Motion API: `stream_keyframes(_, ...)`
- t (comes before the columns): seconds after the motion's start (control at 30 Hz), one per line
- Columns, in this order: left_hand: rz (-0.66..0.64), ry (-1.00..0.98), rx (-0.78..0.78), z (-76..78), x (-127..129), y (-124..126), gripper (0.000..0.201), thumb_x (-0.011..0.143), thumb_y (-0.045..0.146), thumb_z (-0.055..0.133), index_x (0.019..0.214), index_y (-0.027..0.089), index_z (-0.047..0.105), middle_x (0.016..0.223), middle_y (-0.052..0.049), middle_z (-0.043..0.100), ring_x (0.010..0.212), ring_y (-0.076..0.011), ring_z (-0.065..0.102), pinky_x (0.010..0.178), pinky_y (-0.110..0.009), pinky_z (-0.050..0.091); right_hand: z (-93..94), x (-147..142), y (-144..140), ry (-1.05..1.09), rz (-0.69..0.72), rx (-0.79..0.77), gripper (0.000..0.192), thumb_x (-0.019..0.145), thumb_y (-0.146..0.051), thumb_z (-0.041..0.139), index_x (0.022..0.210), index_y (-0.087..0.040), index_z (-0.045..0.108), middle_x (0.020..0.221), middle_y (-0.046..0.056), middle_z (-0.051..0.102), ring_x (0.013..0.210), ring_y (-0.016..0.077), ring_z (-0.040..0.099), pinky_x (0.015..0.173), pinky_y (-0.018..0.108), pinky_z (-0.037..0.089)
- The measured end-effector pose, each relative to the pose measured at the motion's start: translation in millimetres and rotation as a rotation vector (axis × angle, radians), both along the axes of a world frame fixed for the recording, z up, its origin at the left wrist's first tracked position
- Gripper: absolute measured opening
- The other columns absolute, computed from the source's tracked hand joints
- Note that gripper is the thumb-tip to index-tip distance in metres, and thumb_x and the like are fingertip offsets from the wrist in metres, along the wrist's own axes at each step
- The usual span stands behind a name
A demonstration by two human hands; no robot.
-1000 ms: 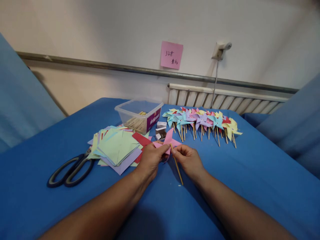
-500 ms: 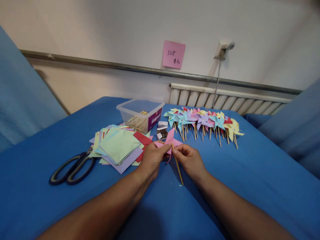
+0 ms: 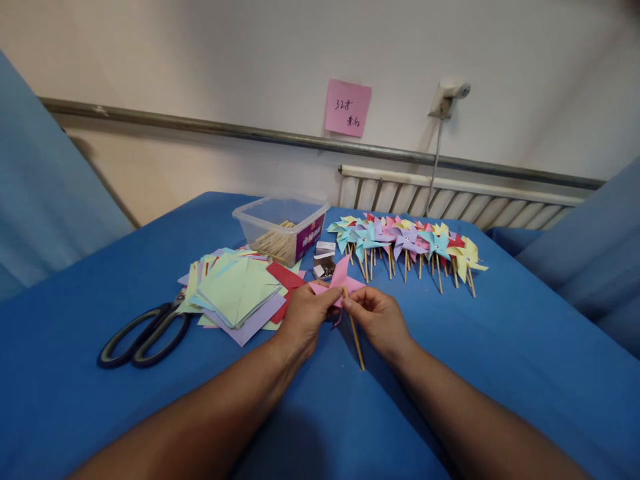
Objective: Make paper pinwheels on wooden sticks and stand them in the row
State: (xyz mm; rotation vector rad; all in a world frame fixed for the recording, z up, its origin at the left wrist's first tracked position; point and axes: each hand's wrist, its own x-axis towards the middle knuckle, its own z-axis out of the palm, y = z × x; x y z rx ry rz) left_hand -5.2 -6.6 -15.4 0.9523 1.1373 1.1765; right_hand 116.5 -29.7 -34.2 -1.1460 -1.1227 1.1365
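Between my hands is a pink paper pinwheel (image 3: 340,272), its back turned toward me. A thin wooden stick (image 3: 356,337) slants down from its middle. My left hand (image 3: 306,312) is closed on the pinwheel's paper, thumb near the centre. With thumb and forefinger, my right hand (image 3: 381,319) pinches at the upper end of the stick; the exact contact is partly hidden by the fingers. Just beyond the pinwheel stands a small box of metal pins (image 3: 325,268). A red cut paper piece (image 3: 285,277) lies beside my left hand.
Left of my hands sits a pile of coloured paper squares (image 3: 240,290), with large scissors (image 3: 150,337) beside it. A clear plastic tub (image 3: 250,223) holds wooden sticks. Finished-looking pinwheels (image 3: 407,241) lie in a row at the back right of the blue-covered table (image 3: 500,360).
The stick's lower end has swung slightly to the left. Both hands stay in nearly the same place, still holding the pinwheel and stick.
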Motion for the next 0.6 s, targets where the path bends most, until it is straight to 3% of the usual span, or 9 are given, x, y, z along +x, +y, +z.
stream_keyframes(0.6,-0.019,-0.019,-0.001,2.2,1.5,-3.7,0.021,0.059,0.026,0.072,0.054,0.015,0.055,0.048,0.003,0.049,0.046,-0.0092,0.045,0.045,-0.022,0.032,3.8,-3.0,-1.3,-0.022,-0.038,-0.011,0.027,0.065,-0.039,0.073,0.063,-0.017,0.057,0.055,-0.004,0.054,0.05,0.0079,0.042,0.049,0.022,0.034)
